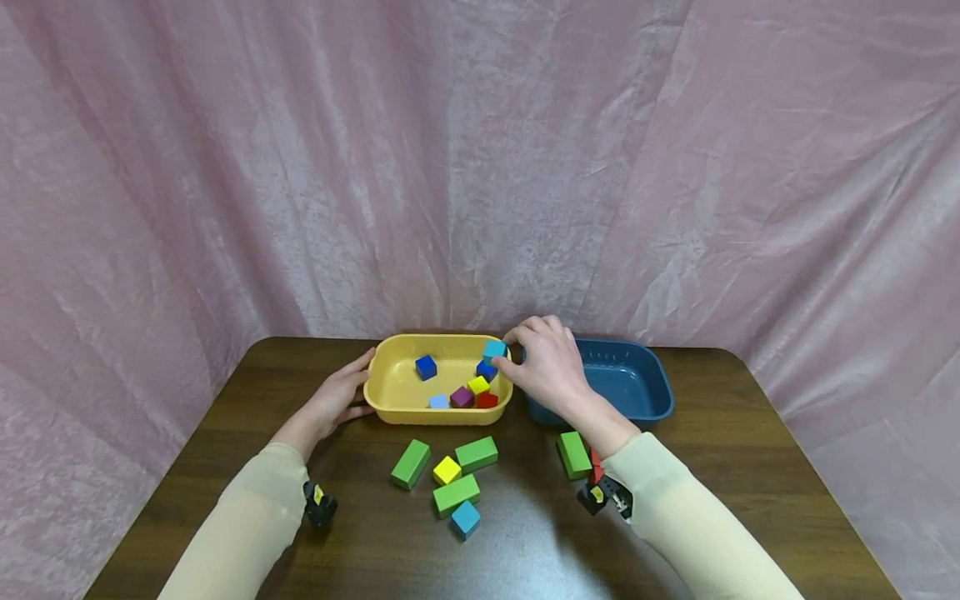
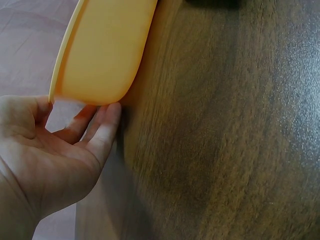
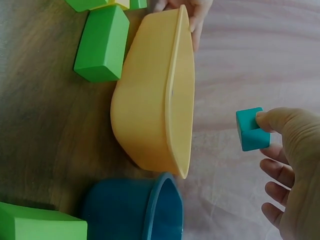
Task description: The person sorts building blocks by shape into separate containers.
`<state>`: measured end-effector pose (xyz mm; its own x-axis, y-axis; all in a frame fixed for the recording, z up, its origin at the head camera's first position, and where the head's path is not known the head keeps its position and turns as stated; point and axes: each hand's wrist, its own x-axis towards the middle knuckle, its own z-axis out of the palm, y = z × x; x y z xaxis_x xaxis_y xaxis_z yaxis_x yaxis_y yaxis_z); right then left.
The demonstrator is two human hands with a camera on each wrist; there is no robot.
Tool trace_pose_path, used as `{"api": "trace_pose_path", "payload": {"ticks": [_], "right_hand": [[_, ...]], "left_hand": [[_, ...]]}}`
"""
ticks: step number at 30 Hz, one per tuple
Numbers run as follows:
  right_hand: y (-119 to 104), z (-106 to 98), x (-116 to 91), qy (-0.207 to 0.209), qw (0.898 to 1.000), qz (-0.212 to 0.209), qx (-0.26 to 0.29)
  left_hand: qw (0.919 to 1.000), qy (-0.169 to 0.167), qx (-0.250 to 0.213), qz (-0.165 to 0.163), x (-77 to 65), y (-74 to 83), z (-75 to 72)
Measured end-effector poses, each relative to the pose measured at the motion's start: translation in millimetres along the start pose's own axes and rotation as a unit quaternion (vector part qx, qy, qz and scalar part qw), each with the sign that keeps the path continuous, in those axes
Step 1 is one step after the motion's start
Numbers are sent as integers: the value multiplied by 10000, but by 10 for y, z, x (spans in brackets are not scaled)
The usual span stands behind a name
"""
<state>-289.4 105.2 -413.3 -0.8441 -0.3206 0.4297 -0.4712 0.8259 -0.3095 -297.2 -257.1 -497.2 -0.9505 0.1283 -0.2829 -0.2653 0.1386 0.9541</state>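
My right hand (image 1: 550, 365) pinches a turquoise block (image 1: 494, 351) between thumb and fingers, over the right end of the yellow tub (image 1: 438, 418). In the right wrist view the block (image 3: 252, 136) is raised level with or above the tub's rim (image 3: 172, 95), and the other fingers spread below it. At the opposite end, my left hand (image 1: 335, 402) has its spread fingers against the yellow tub's left side. Its fingertips meet the rim and lower wall in the left wrist view. Inside the tub lie several small cubes: blue (image 1: 426, 367), yellow (image 1: 478, 386), purple (image 1: 462, 397), red (image 1: 487, 401) and pale blue (image 1: 438, 402).
A dark blue tub (image 1: 633, 387) stands to the right, partly behind my right hand. In front of the tubs are green blocks (image 1: 410, 464), a yellow cube (image 1: 447, 471) and a blue cube (image 1: 466, 520). Something red (image 1: 596, 467) shows beside my right wrist. A pink curtain hangs behind the table.
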Motion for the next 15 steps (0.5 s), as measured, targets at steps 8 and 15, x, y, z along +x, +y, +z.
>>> {"api": "trace_pose_path", "payload": {"ticks": [8,15], "right_hand": [[-11,89,117,-81,9999,144,21],[-27,208,207,-348,9987,372,-32]], "left_hand": [[10000,-23,-9,54,-11,14,1],[10000,-24,17,31,-15,6,13]]}}
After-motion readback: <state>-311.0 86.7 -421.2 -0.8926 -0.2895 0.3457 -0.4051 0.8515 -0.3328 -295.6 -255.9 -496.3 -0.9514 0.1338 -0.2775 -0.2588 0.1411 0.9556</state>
